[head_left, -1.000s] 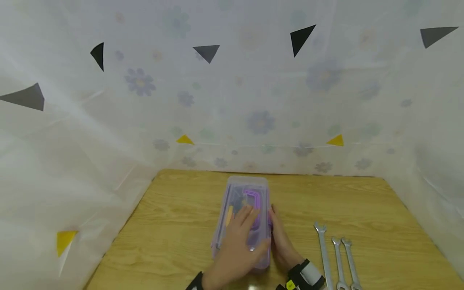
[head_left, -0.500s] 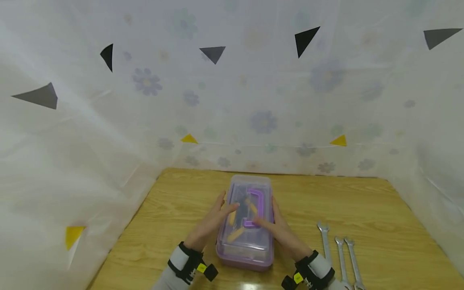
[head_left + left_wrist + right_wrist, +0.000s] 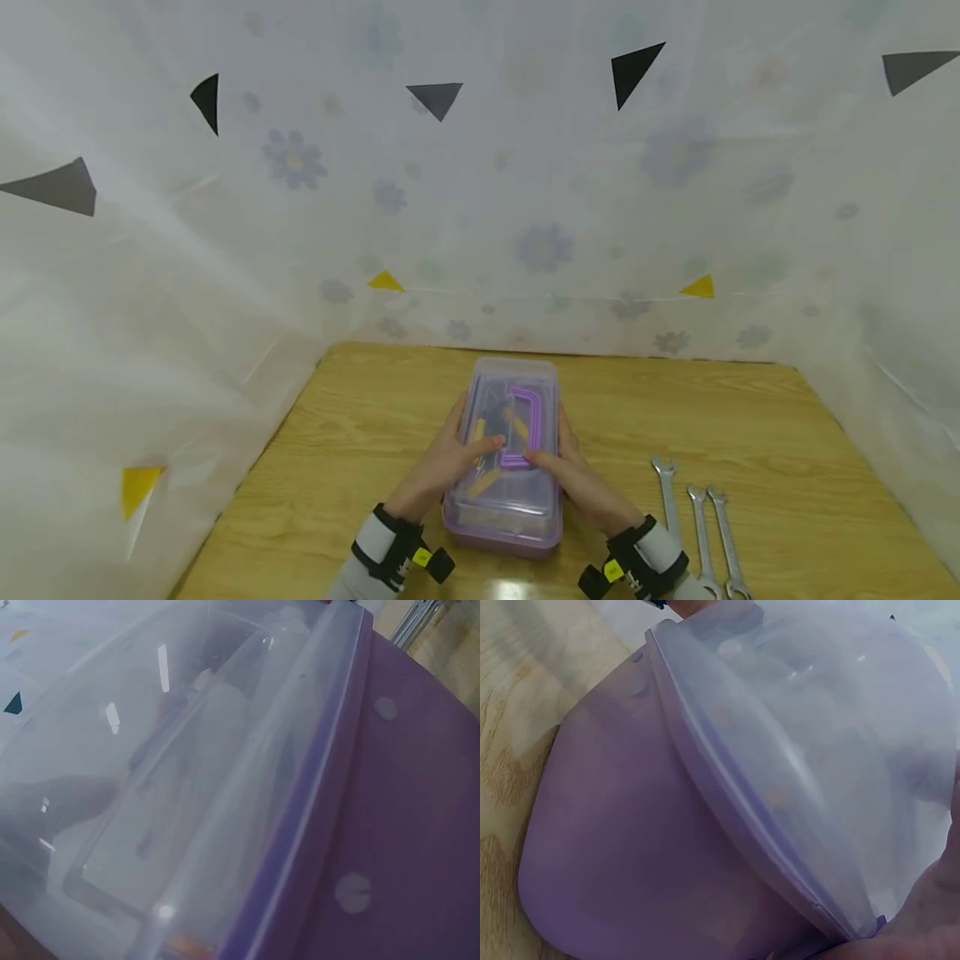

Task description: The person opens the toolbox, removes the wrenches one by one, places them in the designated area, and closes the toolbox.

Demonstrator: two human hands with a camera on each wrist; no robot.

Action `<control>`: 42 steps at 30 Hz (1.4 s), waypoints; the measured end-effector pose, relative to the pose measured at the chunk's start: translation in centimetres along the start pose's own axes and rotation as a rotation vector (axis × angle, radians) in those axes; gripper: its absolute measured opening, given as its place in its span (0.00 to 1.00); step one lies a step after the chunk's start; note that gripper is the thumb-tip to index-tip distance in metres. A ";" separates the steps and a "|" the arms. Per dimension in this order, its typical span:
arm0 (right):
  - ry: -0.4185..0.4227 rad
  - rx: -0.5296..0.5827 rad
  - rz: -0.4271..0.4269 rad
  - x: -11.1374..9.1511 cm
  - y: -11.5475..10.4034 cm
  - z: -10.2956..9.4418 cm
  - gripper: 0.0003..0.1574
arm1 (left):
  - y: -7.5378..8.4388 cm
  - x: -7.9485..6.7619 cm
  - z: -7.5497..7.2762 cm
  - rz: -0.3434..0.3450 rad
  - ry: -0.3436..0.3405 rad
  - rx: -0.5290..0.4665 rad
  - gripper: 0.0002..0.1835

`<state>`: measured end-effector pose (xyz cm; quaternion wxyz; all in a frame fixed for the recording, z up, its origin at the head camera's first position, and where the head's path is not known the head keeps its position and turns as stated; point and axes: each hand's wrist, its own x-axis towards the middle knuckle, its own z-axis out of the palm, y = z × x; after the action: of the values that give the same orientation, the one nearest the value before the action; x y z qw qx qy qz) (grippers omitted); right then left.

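A purple plastic storage box (image 3: 504, 521) with a clear lid and a purple folding handle (image 3: 536, 421) lies on the wooden table, its long side running away from me. Tan pieces show dimly through the lid. My left hand (image 3: 442, 462) grips the box's left side, thumb across the lid. On the other side my right hand (image 3: 581, 479) holds it, with the thumb beside the handle's near end. Most fingers of both hands are hidden along the sides. Both wrist views show the purple wall (image 3: 420, 802) and the translucent lid (image 3: 810, 750) close up; the lid appears seated on the base.
To the right lie three metal wrenches: a longer one (image 3: 667, 492) and two shorter ones, a left one (image 3: 701, 533) and a right one (image 3: 725, 533). A pale flowered sheet (image 3: 480, 208) with black, grey and yellow triangles encloses the table (image 3: 375, 417).
My left hand has moved off the lid's top to the box's left side, uncovering the handle and tan pieces. My right thumb has come over the lid. The box stays about where it was.
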<state>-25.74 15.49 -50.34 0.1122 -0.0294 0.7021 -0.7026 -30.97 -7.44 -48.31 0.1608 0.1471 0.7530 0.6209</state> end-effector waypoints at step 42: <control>0.016 -0.003 0.005 2.5 0.0 4.8 0.71 | -1.1 -1.5 -4.7 -0.095 0.076 -0.020 0.56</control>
<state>-27.24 10.25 -50.54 0.1082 -0.0224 0.7041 -0.7014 -31.63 -12.42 -48.46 0.1629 0.0861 0.7583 0.6253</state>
